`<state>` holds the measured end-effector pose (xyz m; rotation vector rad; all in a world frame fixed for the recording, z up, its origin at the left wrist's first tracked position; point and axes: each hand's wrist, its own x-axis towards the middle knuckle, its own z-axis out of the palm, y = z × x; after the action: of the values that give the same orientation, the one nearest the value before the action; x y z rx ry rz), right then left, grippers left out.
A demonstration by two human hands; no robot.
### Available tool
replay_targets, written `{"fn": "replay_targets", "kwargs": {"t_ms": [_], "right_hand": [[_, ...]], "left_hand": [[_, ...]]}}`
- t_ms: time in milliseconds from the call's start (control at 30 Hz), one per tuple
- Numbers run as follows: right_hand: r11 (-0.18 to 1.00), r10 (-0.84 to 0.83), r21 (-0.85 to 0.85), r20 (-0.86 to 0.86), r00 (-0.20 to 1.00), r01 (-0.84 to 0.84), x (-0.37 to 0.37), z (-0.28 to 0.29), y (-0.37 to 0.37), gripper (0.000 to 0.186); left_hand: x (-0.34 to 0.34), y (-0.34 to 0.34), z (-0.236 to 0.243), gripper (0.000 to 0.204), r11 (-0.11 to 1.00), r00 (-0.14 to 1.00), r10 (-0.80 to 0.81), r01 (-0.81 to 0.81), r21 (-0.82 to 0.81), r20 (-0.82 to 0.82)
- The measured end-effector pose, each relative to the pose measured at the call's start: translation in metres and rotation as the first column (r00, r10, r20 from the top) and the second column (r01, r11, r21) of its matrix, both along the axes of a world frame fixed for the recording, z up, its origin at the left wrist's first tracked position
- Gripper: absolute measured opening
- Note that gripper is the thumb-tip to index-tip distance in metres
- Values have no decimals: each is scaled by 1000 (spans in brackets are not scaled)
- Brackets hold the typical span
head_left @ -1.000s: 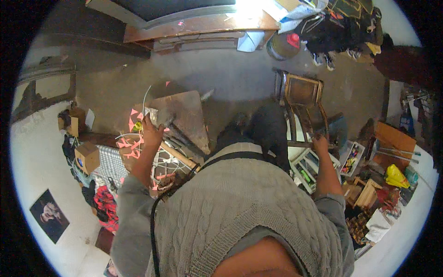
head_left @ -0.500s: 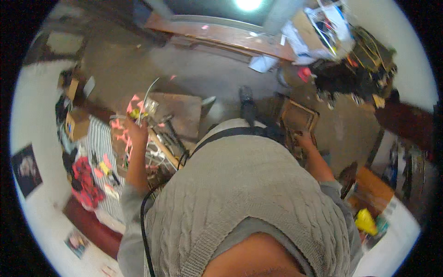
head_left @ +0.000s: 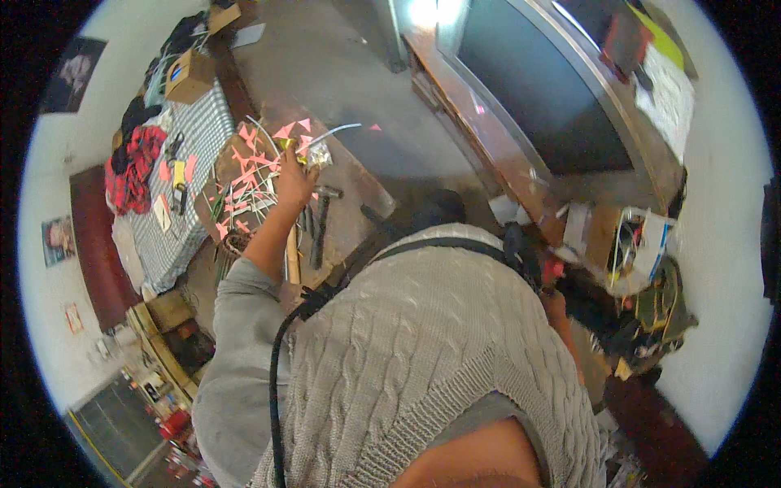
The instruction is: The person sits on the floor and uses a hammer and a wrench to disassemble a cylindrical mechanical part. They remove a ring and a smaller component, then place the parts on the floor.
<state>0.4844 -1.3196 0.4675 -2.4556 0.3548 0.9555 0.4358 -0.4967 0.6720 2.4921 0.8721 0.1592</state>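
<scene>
My left hand [head_left: 297, 177] is closed over the low wooden table [head_left: 370, 183] on the left, at a thin white strip [head_left: 338, 130] that sticks out past the fingers. A small yellow thing [head_left: 286, 144] shows at the fingertips; its kind is not clear. Under and beside this hand lies a pile of white strips [head_left: 259, 185] with pink paper triangles [head_left: 244, 167]. A clear plastic packet [head_left: 322, 154] lies close by, and a hammer [head_left: 323, 220] rests nearer my body. My right hand [head_left: 553, 302] is low at my right side, blurred, its fingers hidden.
A checked cloth [head_left: 191, 154] covers a surface on the left, with a red plaid garment [head_left: 138, 171] and a cardboard box [head_left: 189, 77]. A long wooden ledge [head_left: 464, 122] runs along the dark panel. Bags [head_left: 659, 301] and a white box [head_left: 643, 244] stand on the right.
My view has swung to the right, so the table sits further up and toward the middle. My left hand still has the white strip. My right hand has left the wooden frame it was at.
</scene>
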Motion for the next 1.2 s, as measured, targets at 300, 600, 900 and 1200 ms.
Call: {"fn": "replay_targets", "kwargs": {"t_ms": [300, 600, 900, 1200], "right_hand": [[752, 500, 275, 354, 790, -599, 323, 132, 407, 39], [501, 722, 432, 269, 638, -750, 473, 125, 805, 44], [182, 942, 227, 237, 236, -957, 572, 142, 1116, 43], [-290, 957, -131, -49, -286, -948, 651, 123, 1325, 34]], "left_hand": [[12, 89, -61, 85, 970, 971, 240, -240, -26, 7], [80, 267, -96, 93, 923, 913, 368, -381, -49, -174], [71, 352, -65, 88, 781, 782, 622, -614, -120, 49], [80, 297, -69, 85, 217, 198, 976, -917, -335, 92]]}}
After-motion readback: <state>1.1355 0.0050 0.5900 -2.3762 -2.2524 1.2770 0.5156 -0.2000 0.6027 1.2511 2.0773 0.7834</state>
